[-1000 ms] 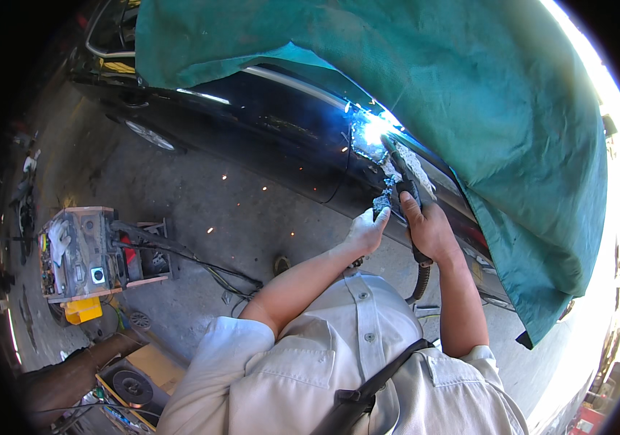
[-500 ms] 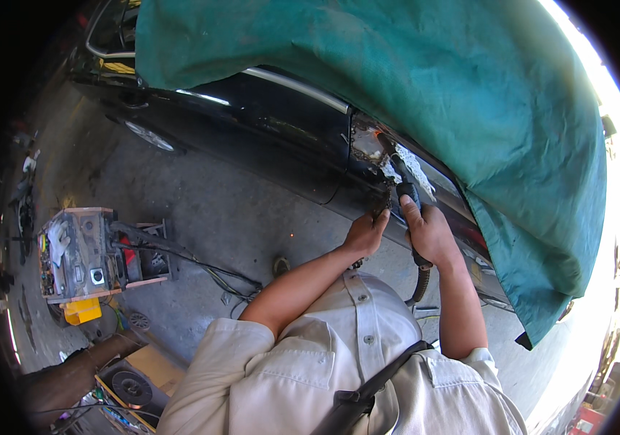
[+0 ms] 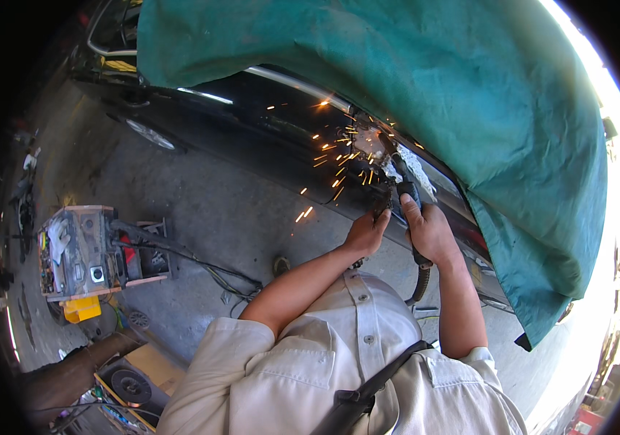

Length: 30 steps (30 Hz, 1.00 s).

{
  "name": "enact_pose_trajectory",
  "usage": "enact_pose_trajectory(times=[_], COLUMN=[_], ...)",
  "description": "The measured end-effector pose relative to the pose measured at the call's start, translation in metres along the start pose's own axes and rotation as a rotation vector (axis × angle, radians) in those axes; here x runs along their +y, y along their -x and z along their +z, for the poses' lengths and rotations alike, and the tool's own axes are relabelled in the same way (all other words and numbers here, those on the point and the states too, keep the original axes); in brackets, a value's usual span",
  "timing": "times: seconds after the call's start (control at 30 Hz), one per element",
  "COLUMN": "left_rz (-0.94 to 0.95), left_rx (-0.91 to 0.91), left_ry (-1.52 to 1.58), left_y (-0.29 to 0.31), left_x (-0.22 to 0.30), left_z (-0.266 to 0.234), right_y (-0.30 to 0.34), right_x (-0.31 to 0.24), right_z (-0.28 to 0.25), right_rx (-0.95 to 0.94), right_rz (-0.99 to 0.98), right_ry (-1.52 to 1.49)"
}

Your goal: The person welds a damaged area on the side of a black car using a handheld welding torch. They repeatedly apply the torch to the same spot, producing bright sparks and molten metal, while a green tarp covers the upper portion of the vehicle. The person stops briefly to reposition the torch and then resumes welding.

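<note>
My right hand is wrapped round the black handle of a welding torch, its neck pointing up to a bare metal patch on the side of a dark car. Orange sparks spray from that patch, mostly to the left and down. Just left of the torch, my left hand is closed, its fingers at a dark, narrow thing too small to make out. Whitish crumpled material lies beside the torch neck. A green cover drapes over the car above the work.
A wheeled machine cart with a glove and tools on it stands at the left, with black cables running from it across the concrete floor. At lower left, a box holds a dark round spool. The torch hose hangs near my body.
A small orange glow at the torch tip has given way to a wide burst of sparks. Both hands and the torch stay in nearly the same place.
</note>
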<state>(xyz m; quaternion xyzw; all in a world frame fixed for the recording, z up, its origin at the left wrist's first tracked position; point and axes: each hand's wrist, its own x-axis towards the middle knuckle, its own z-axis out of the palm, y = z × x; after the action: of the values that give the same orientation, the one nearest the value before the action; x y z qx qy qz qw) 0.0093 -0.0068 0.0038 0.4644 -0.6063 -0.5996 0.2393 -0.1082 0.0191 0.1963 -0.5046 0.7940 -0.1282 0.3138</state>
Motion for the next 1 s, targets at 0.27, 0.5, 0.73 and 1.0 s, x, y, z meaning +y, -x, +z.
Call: enact_pose_trajectory(times=[0.27, 0.5, 0.73, 1.0], left_rz=[-0.032, -0.028, -0.047, -0.038], left_rx=[-0.012, -0.012, -0.006, 0.006], left_ry=[0.006, -0.001, -0.006, 0.018], left_y=[0.0012, 0.0001, -0.0013, 0.0013], left_x=[0.0028, 0.0012, -0.0005, 0.0030], left_z=[-0.0014, -0.0005, 0.0003, -0.0014], right_y=[0.0040, 0.0058, 0.0040, 0.0016], right_x=[0.0001, -0.0026, -0.0060, -0.0070], right_z=[-0.0020, -0.0025, -0.0022, -0.0022], right_rx=[0.006, 0.015, -0.005, -0.005], right_rz=[-0.002, -0.020, -0.004, 0.002], right_ry=[-0.049, -0.018, -0.013, 0.005])
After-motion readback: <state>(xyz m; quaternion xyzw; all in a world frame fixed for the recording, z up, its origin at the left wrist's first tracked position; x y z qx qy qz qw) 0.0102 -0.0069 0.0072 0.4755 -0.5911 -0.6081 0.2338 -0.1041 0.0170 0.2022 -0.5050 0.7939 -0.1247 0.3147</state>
